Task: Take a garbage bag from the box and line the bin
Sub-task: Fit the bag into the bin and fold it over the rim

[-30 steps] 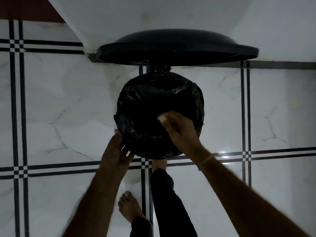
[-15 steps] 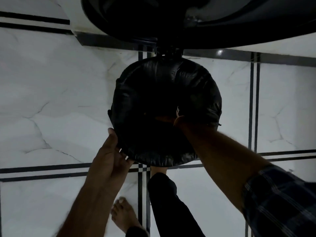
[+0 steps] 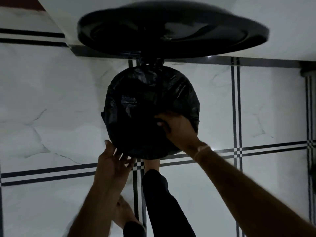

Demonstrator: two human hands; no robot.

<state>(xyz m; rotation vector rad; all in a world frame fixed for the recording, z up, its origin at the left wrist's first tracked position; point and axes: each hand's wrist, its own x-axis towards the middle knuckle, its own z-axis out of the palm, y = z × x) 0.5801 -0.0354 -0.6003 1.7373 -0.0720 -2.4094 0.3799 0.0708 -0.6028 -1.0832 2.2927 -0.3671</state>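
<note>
A round black bin stands on the tiled floor with its lid (image 3: 171, 31) raised and tilted back against the wall. A black garbage bag (image 3: 145, 100) sits inside it, its edge folded out over the rim all round. My right hand (image 3: 179, 129) is at the near-right rim, fingers curled into the opening and pinching the plastic. My left hand (image 3: 114, 159) rests at the near-left rim with fingers spread, its tips touching the bag's outer fold. The bin's inside is too dark to see.
My foot (image 3: 151, 165) in a dark trouser leg reaches under the bin's front edge; the other bare foot (image 3: 124, 214) stands behind it. White marble floor tiles (image 3: 51, 117) with black lines surround the bin. A white wall (image 3: 282, 23) rises right behind the lid.
My right hand, which was reaching deep down inside the bag, has come up to the near-right rim. My left hand stayed at the near-left rim and spread its fingers. The view pulled back.
</note>
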